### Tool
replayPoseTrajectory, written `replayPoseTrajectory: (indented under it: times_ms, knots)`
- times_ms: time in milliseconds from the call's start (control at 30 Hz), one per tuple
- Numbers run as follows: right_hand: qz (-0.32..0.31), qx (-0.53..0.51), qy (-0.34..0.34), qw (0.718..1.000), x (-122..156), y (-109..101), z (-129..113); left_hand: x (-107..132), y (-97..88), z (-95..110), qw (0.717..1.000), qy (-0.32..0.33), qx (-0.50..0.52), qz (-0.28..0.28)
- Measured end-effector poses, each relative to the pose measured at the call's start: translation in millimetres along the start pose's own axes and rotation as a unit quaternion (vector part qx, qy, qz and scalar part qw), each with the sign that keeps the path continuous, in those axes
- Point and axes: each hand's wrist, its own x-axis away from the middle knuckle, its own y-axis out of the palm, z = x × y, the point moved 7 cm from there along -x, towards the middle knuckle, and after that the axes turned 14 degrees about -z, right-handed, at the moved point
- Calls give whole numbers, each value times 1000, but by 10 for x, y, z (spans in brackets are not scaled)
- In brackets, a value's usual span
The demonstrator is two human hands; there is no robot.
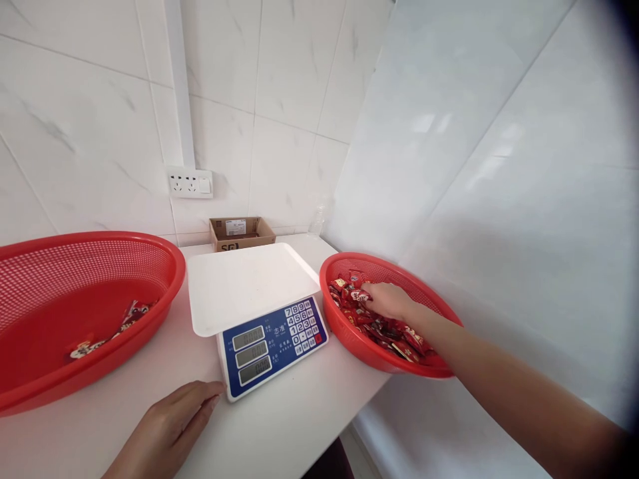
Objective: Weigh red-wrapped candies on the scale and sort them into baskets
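Observation:
My right hand (pixel 387 299) reaches into the red basket (pixel 349 332) on the right and lies on a heap of red wrapped candies (pixel 394 331); its fingers curl down among the wrappers, and what they grip is hidden. My left hand (pixel 172 422) rests flat on the white counter, fingers stretched out, with its fingertips touching the front left corner of the digital scale (pixel 272 346). The scale's white weighing tray (pixel 247 283) has nothing on it. A larger red basket (pixel 90 306) on the left holds a few candy packets (pixel 107 332).
A small open cardboard box (pixel 242 233) stands against the tiled back wall, under a wall socket (pixel 190 183). A white glossy wall runs close along the right side. The counter's front edge drops off beside the right basket.

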Motion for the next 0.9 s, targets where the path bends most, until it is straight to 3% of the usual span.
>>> replayPoseTrajectory:
  times_ms: [300, 500, 700, 800, 900]
  knots:
    - [17, -57, 10, 998, 7, -245, -4, -5, 3, 27, 1000, -6, 9, -22]
    - [-35, -86, -28, 995, -87, -206, -269, -1, 22, -2, 1000, -14, 12, -25]
    - [-78, -157, -111, 978, -125, -225, -666, -15, 18, 39, 999, -5, 13, -35]
    - [-90, -182, -105, 973, 24, -257, -656, -19, 0, 45, 999, -10, 12, -35]
    - [-80, -201, -90, 972, 387, -193, -465, -21, -1, 36, 999, -11, 16, -35]
